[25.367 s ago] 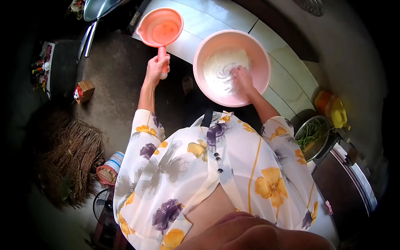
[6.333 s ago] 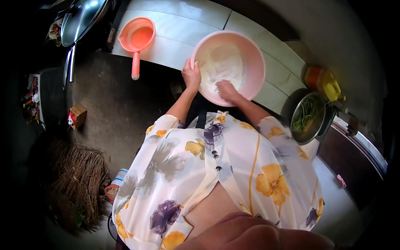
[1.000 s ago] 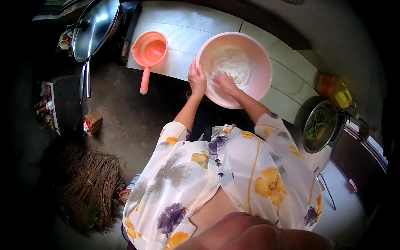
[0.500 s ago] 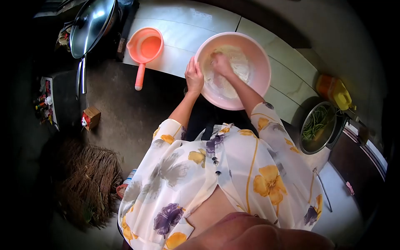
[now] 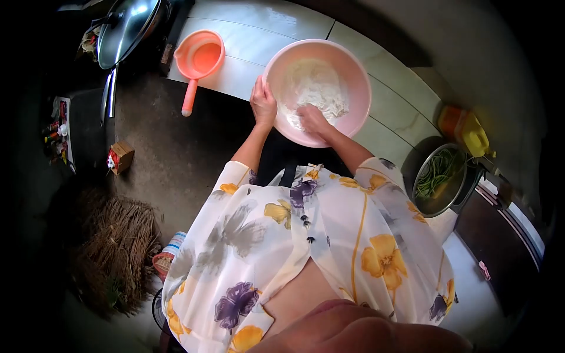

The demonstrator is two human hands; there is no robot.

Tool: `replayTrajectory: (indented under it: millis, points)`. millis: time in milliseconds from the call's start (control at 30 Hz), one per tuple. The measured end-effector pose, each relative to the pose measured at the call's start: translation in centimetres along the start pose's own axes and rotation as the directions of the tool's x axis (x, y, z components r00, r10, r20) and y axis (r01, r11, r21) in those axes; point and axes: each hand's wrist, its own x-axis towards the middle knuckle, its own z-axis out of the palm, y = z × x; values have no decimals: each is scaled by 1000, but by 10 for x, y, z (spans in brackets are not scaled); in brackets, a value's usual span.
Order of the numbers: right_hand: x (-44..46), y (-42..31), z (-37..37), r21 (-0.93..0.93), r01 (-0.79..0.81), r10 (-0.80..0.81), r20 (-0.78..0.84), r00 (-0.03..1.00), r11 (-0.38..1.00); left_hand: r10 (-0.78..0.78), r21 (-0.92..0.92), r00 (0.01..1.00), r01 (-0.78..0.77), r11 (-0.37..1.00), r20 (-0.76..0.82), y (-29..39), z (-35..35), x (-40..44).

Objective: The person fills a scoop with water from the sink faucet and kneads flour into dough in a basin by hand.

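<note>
A wide pink basin (image 5: pixel 364 88) stands at the edge of the tiled counter, with white flour (image 5: pixel 321 88) spread in lumps and powder inside. My left hand (image 5: pixel 263 104) holds the basin's left rim, thumb on the inner side and fingers outside. My right hand (image 5: pixel 315 120) is down in the basin near its front wall. Its fingers are curled into the flour, and their tips are partly covered. An orange-pink dipper (image 5: pixel 200 54) sits to the left on the counter, its handle jutting over the edge.
A pot of green beans (image 5: pixel 436 179) and a yellow-orange container (image 5: pixel 471 132) stand at the right. On the left are a lidded wok (image 5: pixel 126 29), a small cardboard box (image 5: pixel 122 156) on the floor, and a pile of dry brushwood (image 5: pixel 120 250).
My right hand has moved from the basin's far left part toward its near side, pulling through the flour. My left hand stays on the rim. The whole view has shifted slightly.
</note>
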Motion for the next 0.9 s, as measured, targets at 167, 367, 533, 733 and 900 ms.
replayTrajectory:
  millis: [167,367,533,733,900]
  points:
    - [61,-51,-42,460,-83,188,-188,964,884,54,8,998,-54,999,24,1,0,6]
    - [-13,-38,5,175,-64,63,14,998,983,62,17,996,-63,998,60,2,-6,4]
    - [-79,-14,-41,-43,-171,165,-107,980,984,-10,-23,989,13,1000,150,1,-2,8]
    - [3,-47,12,323,-313,359,-91,929,893,64,17,966,-70,997,251,10,-4,2]
    - [52,-39,-5,517,-138,430,-503,750,845,109,-34,967,-104,994,229,10,-3,1]
